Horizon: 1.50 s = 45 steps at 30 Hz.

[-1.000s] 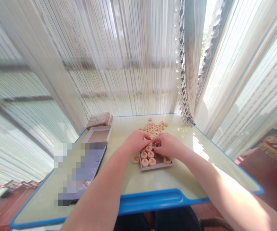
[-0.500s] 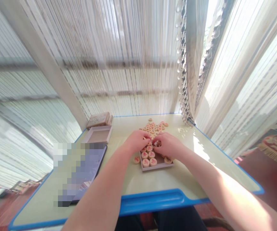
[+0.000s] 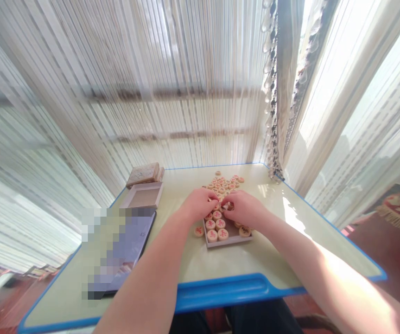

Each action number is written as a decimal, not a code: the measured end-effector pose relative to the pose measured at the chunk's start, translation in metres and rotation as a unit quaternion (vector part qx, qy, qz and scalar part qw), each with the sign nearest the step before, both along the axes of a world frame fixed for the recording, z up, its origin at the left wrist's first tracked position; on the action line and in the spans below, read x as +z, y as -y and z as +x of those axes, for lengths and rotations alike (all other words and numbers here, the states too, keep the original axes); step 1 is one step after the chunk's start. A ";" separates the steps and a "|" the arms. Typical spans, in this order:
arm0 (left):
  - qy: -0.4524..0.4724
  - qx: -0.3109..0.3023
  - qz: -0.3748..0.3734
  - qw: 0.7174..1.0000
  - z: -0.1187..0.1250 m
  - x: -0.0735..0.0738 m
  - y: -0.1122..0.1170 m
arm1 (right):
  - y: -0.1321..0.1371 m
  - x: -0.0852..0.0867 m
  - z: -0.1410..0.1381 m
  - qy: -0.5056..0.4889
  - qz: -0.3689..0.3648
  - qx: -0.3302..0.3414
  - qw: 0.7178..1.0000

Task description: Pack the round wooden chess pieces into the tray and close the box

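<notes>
A small grey box tray holds several round wooden chess pieces with red marks. My left hand and my right hand rest over the tray's far end, fingertips close together and curled in a pinch around pieces there. What exactly each pinch holds is hidden by the fingers. A loose pile of the same pieces lies just beyond my hands. Single pieces lie outside the tray at the left and right.
The pale table has a blue rim. An empty grey box lid and a folded wooden board sit at the back left. A dark tablet, partly blurred, lies at the left. String curtains hang close behind and to the right.
My hands stay at the tray's far end with only slight finger movement. The view has shifted a little to the left.
</notes>
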<state>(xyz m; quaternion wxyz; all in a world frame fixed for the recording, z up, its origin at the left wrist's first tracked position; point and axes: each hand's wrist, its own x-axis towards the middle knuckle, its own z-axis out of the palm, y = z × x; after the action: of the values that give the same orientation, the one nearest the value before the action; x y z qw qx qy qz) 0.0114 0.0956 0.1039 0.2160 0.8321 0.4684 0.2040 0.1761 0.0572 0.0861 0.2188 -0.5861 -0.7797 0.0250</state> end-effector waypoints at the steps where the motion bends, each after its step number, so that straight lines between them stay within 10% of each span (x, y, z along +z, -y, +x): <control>1: -0.002 0.001 0.008 1.000 0.000 0.000 -0.001 | 0.000 0.001 0.000 -0.002 0.002 -0.001 1.000; 9: -0.019 0.045 0.140 0.989 -0.007 -0.007 -0.018 | -0.007 0.006 0.008 -0.063 0.044 -0.018 0.997; 15: -0.073 -0.025 0.120 0.990 0.004 -0.009 -0.025 | -0.024 -0.003 0.010 -0.102 0.099 0.022 0.990; 33: -0.243 0.046 0.128 0.960 0.006 -0.003 -0.035 | -0.040 -0.014 0.023 -0.166 0.109 -0.059 0.978; 45: -0.070 0.048 0.071 0.994 -0.003 -0.016 -0.050 | -0.039 -0.013 0.023 -0.203 0.107 -0.077 0.970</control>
<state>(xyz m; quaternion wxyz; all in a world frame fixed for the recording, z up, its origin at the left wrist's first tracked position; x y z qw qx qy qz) 0.0082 0.1454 0.0875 0.1124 0.8341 0.5063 0.1881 0.1996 0.0965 0.0728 0.4351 -0.6000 -0.6700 0.0424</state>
